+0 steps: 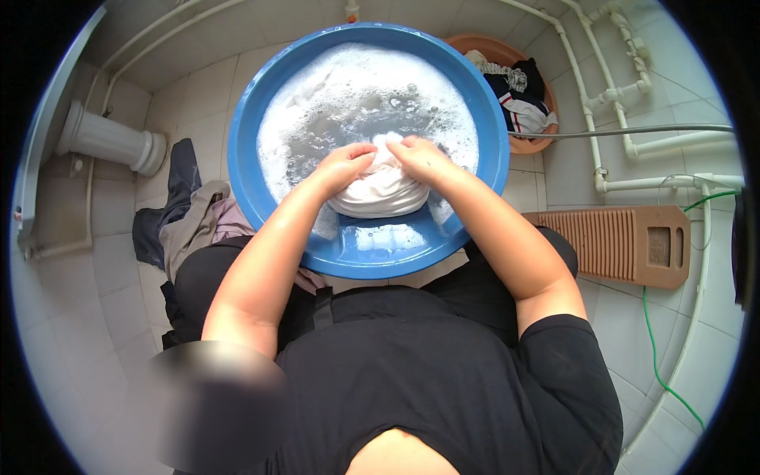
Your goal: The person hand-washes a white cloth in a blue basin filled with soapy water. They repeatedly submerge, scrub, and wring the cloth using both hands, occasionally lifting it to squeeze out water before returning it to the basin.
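Observation:
A large blue basin (pixel 247 103) full of sudsy water stands on the floor in front of me. At its near side a bunched, wet white cloth garment (pixel 380 194) rests against the sloping inner wall, partly in the suds. My left hand (pixel 347 168) has its fingers closed on the garment's left upper part. Opposite it, my right hand (pixel 423 160) pinches the cloth near a raised, foamy fold. Both thumbs point inward with a small gap between the hands. What kind of garment it is cannot be made out.
An orange-brown tub (pixel 546 142) with dark and white clothes stands beyond the basin at right. Dark and beige clothes (pixel 190 214) lie on the floor at left. A brown washboard (pixel 609 244) lies to the right. White pipes (pixel 590 119), a grey hose and a green cord run nearby.

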`<state>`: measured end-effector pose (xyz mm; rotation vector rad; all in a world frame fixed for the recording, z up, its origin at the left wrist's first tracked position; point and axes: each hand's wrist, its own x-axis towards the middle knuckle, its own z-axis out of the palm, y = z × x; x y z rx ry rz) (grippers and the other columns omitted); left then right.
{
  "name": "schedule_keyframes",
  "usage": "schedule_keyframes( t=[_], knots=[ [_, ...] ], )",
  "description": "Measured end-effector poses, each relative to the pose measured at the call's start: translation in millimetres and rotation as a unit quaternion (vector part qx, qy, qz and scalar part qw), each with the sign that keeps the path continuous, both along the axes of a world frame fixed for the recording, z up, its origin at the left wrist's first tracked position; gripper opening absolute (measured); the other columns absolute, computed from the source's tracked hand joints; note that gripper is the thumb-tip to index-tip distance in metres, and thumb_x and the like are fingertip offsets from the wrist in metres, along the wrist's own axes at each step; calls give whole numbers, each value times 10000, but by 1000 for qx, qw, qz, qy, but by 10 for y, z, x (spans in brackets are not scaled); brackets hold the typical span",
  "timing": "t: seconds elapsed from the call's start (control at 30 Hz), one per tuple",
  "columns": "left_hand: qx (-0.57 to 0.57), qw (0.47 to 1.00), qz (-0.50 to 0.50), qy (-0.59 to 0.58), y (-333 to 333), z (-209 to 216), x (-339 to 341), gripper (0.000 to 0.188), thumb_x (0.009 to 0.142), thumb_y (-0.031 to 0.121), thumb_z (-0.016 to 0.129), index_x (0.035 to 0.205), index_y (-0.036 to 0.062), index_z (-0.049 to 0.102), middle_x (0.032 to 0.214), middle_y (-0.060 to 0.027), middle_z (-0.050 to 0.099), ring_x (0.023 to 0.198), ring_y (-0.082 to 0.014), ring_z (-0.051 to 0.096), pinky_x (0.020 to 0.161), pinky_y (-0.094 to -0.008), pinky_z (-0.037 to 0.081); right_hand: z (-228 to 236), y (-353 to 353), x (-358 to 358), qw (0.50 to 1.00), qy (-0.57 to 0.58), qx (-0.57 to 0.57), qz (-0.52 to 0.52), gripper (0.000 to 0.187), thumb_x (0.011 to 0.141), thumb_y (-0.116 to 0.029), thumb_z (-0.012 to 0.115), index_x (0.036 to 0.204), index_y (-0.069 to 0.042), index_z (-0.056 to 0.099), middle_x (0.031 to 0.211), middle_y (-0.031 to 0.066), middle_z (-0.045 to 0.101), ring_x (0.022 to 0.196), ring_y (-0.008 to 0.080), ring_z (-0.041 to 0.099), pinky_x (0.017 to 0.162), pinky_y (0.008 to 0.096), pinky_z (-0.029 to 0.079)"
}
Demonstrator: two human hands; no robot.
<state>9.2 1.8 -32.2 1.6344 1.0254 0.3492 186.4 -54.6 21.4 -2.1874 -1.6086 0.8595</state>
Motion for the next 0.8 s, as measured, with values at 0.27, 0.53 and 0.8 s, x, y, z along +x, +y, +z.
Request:
schedule_keyframes(
  t=[0.27,0.53,0.8],
  knots=[
    [428,897,-2,116,-940,400,-155,240,806,217,544,1005,87,576,915,-122,567,968,-298,495,825,-420,390,47,-760,-285,916,13,342,207,173,632,-189,632,689,-53,542,829,127,558,784,312,524,698,405,432],
    [252,907,33,336,-90,214,214,423,806,405,481,1017,56,597,1075,-192,538,1016,-340,510,900,-412,393,-274,239,-122,983,-169,40,56,446,762,-430,506,997,-60,596,1137,143,556,1036,332,529,855,443,418],
    [354,934,31,38,-660,253,-37,177,798,156,534,922,30,543,902,-153,556,849,-335,529,761,-415,410,-36,-504,-140,952,27,245,183,251,697,-296,589,781,-61,609,980,111,585,955,335,528,824,411,427]
  ],
)
